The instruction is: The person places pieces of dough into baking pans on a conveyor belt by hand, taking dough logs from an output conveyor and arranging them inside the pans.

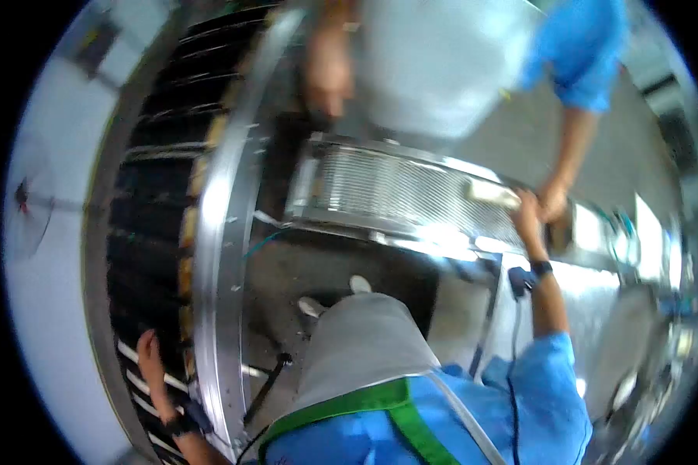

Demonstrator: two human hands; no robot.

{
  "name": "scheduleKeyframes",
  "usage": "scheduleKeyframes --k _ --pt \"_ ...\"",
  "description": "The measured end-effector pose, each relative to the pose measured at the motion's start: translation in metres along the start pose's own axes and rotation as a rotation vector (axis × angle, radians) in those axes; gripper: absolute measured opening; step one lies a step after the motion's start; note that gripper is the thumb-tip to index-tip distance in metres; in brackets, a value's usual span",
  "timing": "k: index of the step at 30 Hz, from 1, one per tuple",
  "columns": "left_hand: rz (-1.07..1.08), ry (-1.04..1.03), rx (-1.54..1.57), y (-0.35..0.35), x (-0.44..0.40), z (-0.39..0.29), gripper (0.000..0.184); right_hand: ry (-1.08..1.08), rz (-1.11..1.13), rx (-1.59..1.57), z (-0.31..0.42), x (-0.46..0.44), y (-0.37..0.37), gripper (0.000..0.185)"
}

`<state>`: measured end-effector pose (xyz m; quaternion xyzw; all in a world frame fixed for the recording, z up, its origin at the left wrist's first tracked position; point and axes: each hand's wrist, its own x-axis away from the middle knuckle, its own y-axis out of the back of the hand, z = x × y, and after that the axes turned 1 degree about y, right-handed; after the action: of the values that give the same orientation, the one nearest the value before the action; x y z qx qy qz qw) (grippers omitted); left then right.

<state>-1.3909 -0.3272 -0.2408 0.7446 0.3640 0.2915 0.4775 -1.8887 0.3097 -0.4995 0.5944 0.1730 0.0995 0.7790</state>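
Observation:
My left hand (151, 358) is at the far left, over a dark slatted conveyor (151, 260), its fingers stretched out and nothing visible in them. My right hand (528, 223) is closed on the right end of a pale, blurred cylindrical object (490, 192), above a ribbed metal conveyor (388, 186). A co-worker's hand (554, 199) is right beside my right hand, close to the same end; whether it touches the object cannot be made out. Both my wrists wear a dark band with a cable.
A co-worker in a pale apron (442, 62) stands across the ribbed conveyor, the other hand (329, 81) blurred near its left end. A shiny metal rail (217, 225) edges the slatted conveyor. A metal table (582, 298) is at the right.

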Motion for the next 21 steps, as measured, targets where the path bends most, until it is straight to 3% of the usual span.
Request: scheduleKeyframes --k 3,5,7,8,9,11,13,15,17,19,21 --pt "-0.011 -0.057 0.079 -0.029 0.008 -0.061 0.018 -0.016 0.233 0.052 -0.05 -0.022 0.005 0.069" --pt "-0.027 -0.103 0.04 -0.046 0.011 -0.06 0.019 0.125 0.074 0.127 -0.06 -0.022 -0.002 0.071" --pt "0.029 -0.07 0.054 -0.051 0.014 -0.093 0.019 -0.017 0.182 0.07 0.032 -0.035 0.059 0.063" --pt "0.003 -0.028 0.048 -0.054 0.017 -0.102 0.019 0.115 0.007 0.063 0.022 -0.039 0.044 0.055" --pt "0.038 0.002 0.103 -0.059 0.013 -0.097 0.02 0.153 0.009 0.071 0.035 -0.041 0.053 0.055" --pt "0.032 0.019 0.153 -0.06 0.015 -0.106 0.02 0.102 0.136 -0.353 0.056 -0.052 0.068 0.049" --pt "0.085 0.049 0.173 -0.069 0.007 -0.105 0.022 0.028 0.209 -0.521 0.099 -0.051 0.097 0.042" --pt "0.11 -0.07 0.173 -0.08 0.009 -0.092 0.024 0.331 0.035 -0.006 0.144 -0.053 0.129 0.043" --pt "0.145 0.03 0.186 -0.086 0.016 -0.095 0.025 0.427 0.081 0.182 0.181 -0.052 0.15 0.043" --pt "0.228 0.002 0.218 -0.099 0.008 -0.09 0.027 0.55 0.045 0.32 0.211 -0.063 0.151 0.042" --pt "0.189 -0.331 0.175 -0.11 -0.004 -0.067 0.028 0.639 -0.064 0.459 0.237 -0.075 0.154 0.042"
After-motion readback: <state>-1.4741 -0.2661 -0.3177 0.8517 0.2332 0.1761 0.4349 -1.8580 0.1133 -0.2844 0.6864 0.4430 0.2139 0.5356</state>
